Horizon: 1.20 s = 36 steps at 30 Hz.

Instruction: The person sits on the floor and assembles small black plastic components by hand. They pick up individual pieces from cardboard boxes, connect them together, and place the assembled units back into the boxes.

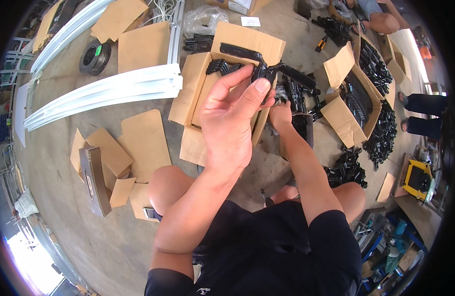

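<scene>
Left hand point(227, 116) pinches a black angled plastic bracket point(267, 69) over the open brown cardboard box point(247, 42), right hand point(280, 114) grip hidden, cannot tell; many loose brackets point(380, 133) remain far right.

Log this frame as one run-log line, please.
left hand: grips black bracket | right hand: low, behind left, contents unclear | below: open cardboard box of black parts

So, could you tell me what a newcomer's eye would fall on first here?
The raised left hand at centre, pinching a black plastic bracket above an open cardboard box. The right hand is just beside it, lower down. To the right, more boxes spill heaps of black parts onto the concrete floor.
</scene>
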Tool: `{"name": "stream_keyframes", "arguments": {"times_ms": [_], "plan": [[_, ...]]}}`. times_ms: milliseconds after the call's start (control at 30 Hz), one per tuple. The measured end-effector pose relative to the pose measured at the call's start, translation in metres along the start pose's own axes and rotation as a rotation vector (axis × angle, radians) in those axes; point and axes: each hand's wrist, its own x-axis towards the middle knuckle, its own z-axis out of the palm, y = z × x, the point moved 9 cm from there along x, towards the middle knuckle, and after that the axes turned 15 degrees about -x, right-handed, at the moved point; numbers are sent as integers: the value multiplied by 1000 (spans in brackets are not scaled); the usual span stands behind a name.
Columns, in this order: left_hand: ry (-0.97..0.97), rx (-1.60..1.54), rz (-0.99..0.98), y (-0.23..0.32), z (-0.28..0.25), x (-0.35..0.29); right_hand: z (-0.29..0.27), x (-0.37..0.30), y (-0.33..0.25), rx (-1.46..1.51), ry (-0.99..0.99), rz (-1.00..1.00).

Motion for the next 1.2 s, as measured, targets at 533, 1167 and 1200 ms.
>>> {"name": "stream_keyframes", "arguments": {"times_ms": [533, 1167, 1200], "plan": [[40, -121, -156, -59, -16, -26, -237, -210, 140, 1779, 537, 107], [51, 95, 7, -102, -16, -36, -206, -200, 116, 2547, 545, 264], [50, 104, 14, -102, -15, -36, -205, -198, 117, 2553, 542, 269]]}}
